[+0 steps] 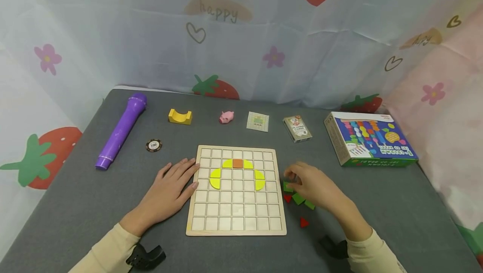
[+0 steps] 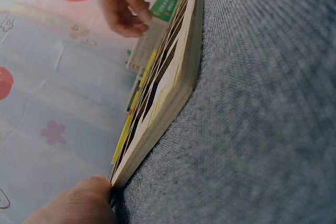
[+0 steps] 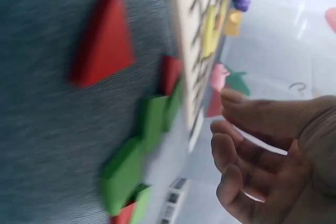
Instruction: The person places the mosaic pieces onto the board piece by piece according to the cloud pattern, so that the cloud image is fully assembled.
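A wooden grid board [image 1: 235,233] lies flat, with several yellow curved pieces [image 1: 215,178] and an orange square [image 1: 237,163] in an arch on its upper cells. My left hand [image 1: 167,191] rests on the table, its extended fingers touching the board's left edge. Over several green blocks [image 1: 298,198] right of the board hovers my right hand [image 1: 315,185]. Its fingers bend loosely, and the right wrist view shows nothing between thumb and fingertips. Red triangular blocks lie near the green ones, one [image 1: 303,222] closer to me.
Behind the board stand a yellow arch block [image 1: 180,117], a pink pig [image 1: 226,117], a patterned card [image 1: 258,121] and a playing-card box [image 1: 297,129]. A purple microphone [image 1: 122,132] and a poker chip [image 1: 154,145] lie left; a colourful game box [image 1: 371,139] sits right.
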`<state>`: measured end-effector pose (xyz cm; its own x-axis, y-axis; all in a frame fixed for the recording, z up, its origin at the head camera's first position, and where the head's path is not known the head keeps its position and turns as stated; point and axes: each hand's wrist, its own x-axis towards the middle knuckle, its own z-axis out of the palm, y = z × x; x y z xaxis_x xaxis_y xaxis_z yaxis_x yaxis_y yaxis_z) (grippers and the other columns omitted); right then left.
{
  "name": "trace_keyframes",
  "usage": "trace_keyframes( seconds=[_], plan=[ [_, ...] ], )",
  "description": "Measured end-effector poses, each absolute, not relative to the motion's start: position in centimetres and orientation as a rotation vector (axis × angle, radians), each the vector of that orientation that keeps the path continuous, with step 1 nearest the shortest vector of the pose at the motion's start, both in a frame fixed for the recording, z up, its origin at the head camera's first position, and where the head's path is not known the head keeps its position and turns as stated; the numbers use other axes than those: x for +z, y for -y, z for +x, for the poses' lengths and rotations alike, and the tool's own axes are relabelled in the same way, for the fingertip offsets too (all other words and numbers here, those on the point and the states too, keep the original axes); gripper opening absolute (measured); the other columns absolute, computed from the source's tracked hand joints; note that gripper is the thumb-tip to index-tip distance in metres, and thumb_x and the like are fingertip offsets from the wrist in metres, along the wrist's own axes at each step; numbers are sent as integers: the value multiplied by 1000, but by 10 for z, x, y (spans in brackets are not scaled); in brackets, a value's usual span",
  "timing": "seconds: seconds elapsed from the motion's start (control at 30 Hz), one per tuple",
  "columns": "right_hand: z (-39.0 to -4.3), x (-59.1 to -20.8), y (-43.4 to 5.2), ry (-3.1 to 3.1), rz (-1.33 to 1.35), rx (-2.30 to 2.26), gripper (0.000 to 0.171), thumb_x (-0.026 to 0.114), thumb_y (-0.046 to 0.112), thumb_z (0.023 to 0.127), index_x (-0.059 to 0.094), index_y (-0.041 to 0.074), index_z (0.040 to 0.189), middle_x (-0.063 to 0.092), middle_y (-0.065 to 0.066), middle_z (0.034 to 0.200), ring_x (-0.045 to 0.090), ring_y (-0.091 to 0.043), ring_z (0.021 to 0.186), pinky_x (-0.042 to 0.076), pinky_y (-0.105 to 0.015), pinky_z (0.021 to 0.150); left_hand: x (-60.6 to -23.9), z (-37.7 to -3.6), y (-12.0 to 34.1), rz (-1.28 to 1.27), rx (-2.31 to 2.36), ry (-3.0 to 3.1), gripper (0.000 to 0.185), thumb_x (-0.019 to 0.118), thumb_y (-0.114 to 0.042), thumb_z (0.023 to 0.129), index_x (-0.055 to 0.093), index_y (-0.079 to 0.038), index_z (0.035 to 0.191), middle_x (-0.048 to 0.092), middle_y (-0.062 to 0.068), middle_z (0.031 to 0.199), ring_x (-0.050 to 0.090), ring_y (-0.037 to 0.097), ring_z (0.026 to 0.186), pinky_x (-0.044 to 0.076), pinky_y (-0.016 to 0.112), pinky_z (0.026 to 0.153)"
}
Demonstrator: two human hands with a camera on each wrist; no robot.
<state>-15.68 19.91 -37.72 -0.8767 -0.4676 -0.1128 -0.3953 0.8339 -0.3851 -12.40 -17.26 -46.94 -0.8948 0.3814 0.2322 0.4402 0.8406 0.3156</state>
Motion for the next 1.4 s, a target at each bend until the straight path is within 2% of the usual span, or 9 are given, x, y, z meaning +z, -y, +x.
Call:
trace_keyframes(
  seconds=[0.27,0.73,1.03,1.23,1.4],
  plan=[
    [-159,-391,-206,-2809,-714,-429,22,74,10,84,66,9,105,61,-2,103,59,-14,83,50,-29,69,-470,-123,172,-637,-551,2866,52,43,-42,101,41,-17,147,37,6,152,31,25,141,17,55,113],
    [-160,-393,-210,-2743,-778,-402,25,71,7,86,65,9,110,58,-1,106,55,-8,81,50,-26,68,-471,-122,172,-638,-569,2857,52,43,-42,101,41,-17,147,38,6,151,32,25,141,17,55,112],
    [-166,-394,-208,-2737,-889,-406,25,70,14,89,64,9,113,56,2,100,53,-4,78,48,-23,65,-472,-123,173,-637,-520,2861,53,43,-42,101,40,-16,147,37,6,152,32,25,141,18,55,112],
    [-172,-387,-188,-2741,-999,-391,30,70,19,89,62,10,117,55,1,108,54,-5,80,50,-24,69,-473,-122,174,-653,-466,2890,61,43,-52,98,33,-22,151,33,5,154,26,28,143,17,58,111],
    [-177,-383,-163,-2658,-1100,-465,31,69,19,90,62,11,119,56,2,109,53,-6,78,49,-24,68,-473,-123,175,-633,-446,2909,70,46,-62,93,29,-29,152,29,7,156,19,33,145,15,62,109]
  ],
)
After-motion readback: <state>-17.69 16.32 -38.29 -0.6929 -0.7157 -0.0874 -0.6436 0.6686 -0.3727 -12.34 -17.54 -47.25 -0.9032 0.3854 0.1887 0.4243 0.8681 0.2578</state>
